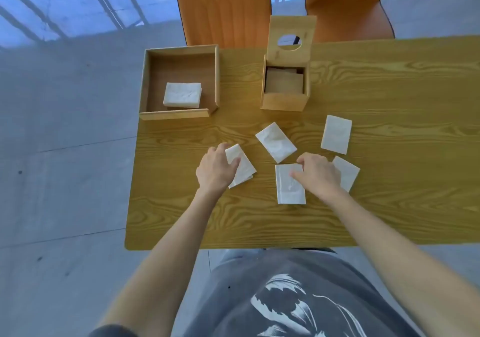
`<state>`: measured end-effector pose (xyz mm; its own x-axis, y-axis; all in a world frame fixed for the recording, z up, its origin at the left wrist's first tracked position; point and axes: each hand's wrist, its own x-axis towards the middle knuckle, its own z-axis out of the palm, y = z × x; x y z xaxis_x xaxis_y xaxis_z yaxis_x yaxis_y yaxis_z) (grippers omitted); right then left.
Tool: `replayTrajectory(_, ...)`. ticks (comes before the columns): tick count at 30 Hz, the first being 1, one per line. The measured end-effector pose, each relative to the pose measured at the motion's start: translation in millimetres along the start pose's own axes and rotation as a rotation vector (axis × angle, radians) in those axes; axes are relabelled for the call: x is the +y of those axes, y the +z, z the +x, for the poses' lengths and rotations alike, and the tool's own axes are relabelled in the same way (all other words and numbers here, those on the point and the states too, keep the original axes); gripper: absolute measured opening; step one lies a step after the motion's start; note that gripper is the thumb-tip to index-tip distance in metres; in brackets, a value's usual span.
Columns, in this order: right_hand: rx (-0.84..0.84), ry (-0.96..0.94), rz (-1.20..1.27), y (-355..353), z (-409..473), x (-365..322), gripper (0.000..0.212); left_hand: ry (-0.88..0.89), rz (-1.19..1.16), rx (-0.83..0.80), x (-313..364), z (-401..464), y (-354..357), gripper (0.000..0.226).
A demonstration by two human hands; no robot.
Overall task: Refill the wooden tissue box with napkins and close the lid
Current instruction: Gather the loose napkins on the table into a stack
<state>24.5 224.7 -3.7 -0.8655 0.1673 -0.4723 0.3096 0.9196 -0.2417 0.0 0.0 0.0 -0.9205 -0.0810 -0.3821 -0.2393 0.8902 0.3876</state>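
The wooden tissue box point(283, 101) stands at the back of the table. Its hinged lid point(292, 28), with an oval hole, is upright and open; the inside looks empty of white napkins. Several folded white napkins lie loose in front of it. My left hand point(215, 166) rests on the leftmost napkin point(245, 170), fingers curled over its edge. My right hand point(318, 173) presses on the front napkin point(289, 188) and partly covers another napkin point(348, 171). Two more napkins lie at the middle point(275, 142) and far right point(336, 134).
An open wooden tray point(179, 51) at the back left holds a stack of napkins point(182, 95). Two orange chairs point(226, 6) stand behind the wood-grain table point(389, 90). The table's left edge drops to a grey floor.
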Motion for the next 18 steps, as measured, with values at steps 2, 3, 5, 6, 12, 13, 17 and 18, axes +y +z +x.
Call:
replayTrajectory(2,0.015,0.062,0.011,3.3,-1.0,-1.3,0.049,-0.098,-0.038,0.035,-1.7,-0.3,3.7,0.059)
replayTrajectory(3,0.022,0.084,0.017,6.8,-2.3,-1.0,0.052,-0.140,-0.054,0.043,-3.6,-1.6,7.7,0.061)
replayTrajectory(5,0.022,0.122,0.023,11.9,-4.8,-1.6,0.056,-0.216,-0.082,0.047,-6.0,-3.0,14.1,0.065)
replayTrajectory(6,0.015,0.131,0.026,14.5,-5.1,-1.6,0.058,-0.248,-0.091,0.045,-6.4,-3.2,17.1,0.068)
replayTrajectory(12,-0.001,0.167,0.053,21.7,-2.4,-1.3,0.059,-0.432,-0.181,0.040,-11.2,-1.3,29.0,0.072)
replayTrajectory(13,-0.005,0.167,0.056,22.0,-1.8,-0.7,0.057,-0.448,-0.201,0.035,-11.5,-0.1,29.8,0.069)
replayTrajectory(17,-0.002,0.155,0.092,23.3,-2.4,2.2,0.044,-0.480,-0.264,0.007,-13.3,2.1,32.9,0.049)
replayTrajectory(18,-0.002,0.146,0.104,23.7,-2.6,2.5,0.039,-0.481,-0.276,0.005,-14.1,1.8,34.0,0.046)
